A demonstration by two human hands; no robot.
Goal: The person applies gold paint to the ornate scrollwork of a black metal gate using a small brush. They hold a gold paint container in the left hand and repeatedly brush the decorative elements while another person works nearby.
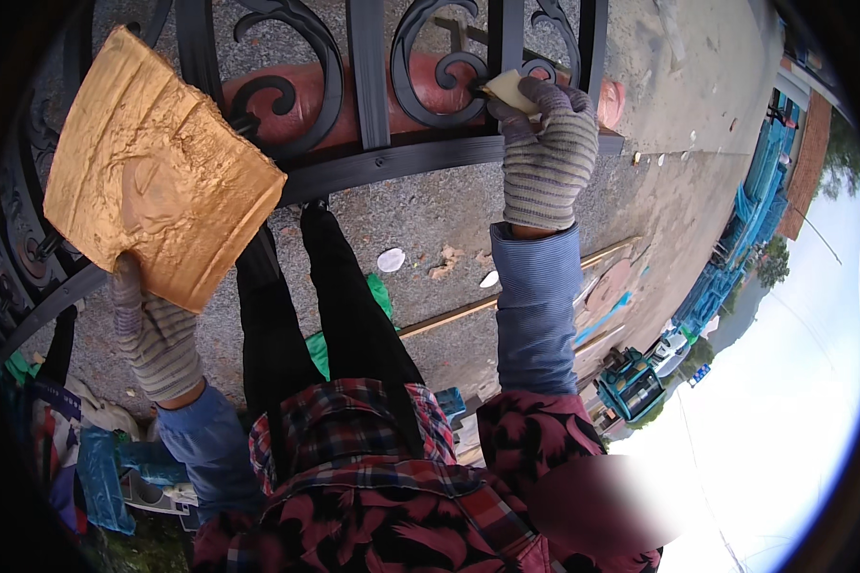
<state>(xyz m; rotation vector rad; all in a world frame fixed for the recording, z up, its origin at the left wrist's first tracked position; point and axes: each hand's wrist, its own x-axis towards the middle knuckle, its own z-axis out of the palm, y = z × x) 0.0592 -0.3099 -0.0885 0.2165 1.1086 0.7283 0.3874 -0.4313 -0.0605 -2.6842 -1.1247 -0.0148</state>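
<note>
Gold piece (162, 167) in left fingers (126, 286), pad (509, 91) in right fingers (547, 95)

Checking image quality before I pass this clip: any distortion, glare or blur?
Head view, distortion: the black metal scrollwork looks bowed; head view, glare: the pale sky washes out to white at lower right; head view, blur: a smooth reddish-dark patch hides detail beside it, while the textured gold sheet looks crisp.

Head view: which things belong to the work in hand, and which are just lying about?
Apparently in use:
- gold piece, in the left hand
- pale pad, in the right hand
- black railing

Apparently lying about:
- white disc
- green scrap
- wooden strip
</note>
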